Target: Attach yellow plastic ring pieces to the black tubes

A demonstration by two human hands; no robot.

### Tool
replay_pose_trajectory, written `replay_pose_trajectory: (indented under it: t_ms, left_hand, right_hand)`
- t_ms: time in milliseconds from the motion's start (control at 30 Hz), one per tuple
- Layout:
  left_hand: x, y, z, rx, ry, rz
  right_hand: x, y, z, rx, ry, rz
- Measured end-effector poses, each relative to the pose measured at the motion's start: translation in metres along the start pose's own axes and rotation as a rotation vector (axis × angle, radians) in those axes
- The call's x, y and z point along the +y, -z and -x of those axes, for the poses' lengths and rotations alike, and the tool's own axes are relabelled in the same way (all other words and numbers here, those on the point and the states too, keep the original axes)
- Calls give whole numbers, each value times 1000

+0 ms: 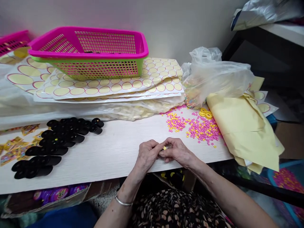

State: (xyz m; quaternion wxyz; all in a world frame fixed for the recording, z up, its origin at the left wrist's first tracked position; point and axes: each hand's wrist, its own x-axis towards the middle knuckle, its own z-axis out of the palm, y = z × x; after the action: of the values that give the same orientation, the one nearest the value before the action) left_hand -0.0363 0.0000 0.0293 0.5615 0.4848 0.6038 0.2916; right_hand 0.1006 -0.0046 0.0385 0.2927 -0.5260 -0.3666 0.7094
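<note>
My left hand (147,154) and my right hand (177,151) meet at the near edge of the white table (111,152), fingertips pinched together. Between them shows a small yellow piece (164,148), held by both. Just beyond my right hand lies a scatter of small pink and yellow beads (198,128), with a yellow ring-shaped part (205,113) at its far side. A silver bangle sits on my left wrist.
Black short tubes (55,142) lie in rows at left beside colourful small cards (14,148). A pink and green basket (91,50) rests on sticker sheets (133,84) at the back. A clear plastic bag (213,74) and yellow paper sheets (247,129) fill the right.
</note>
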Motion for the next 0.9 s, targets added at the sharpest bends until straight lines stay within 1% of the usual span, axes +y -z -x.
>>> replay_pose_trajectory:
  t_ms: [100,233,333,400,433,500,567,600,633,667,733,833,900]
  left_hand:
    - [3,-1,-2,6,1,48]
    - [4,-5,-6,-30,38,148]
    - [-2,-5,-7,-19,50,162]
    - [-7,-2,-5,-27,24,167]
    - [-9,2,-4,-56,0,173]
    - [-11,10,-1,-165,-67,184]
    - [-11,17,5,-303,-157,176]
    - [-10,19,8,-355,-209,154]
    - [-10,18,11,-379,-264,115]
    - [-10,16,15,-370,-319,65]
    - [-10,8,23,-272,-421,-22]
    - [-9,-7,36,-79,-557,-71]
    - [-7,-14,45,-20,-633,-72]
  right_hand:
    - [-2,1,-1,9,-24,-15]
    - [-2,2,-3,7,13,-87]
    - [1,3,-3,4,11,-82]
    - [4,4,-2,-11,24,-59]
    - [6,4,-2,-13,39,-49]
    - [10,4,0,-6,85,-43]
    - [14,4,4,7,131,-55]
    - [16,3,7,13,149,-61]
    - [18,2,10,21,162,-66]
    - [20,2,15,30,172,-73]
    - [23,5,26,23,205,-86]
    - [29,16,46,-109,284,-140]
    - [36,25,57,-194,316,-224]
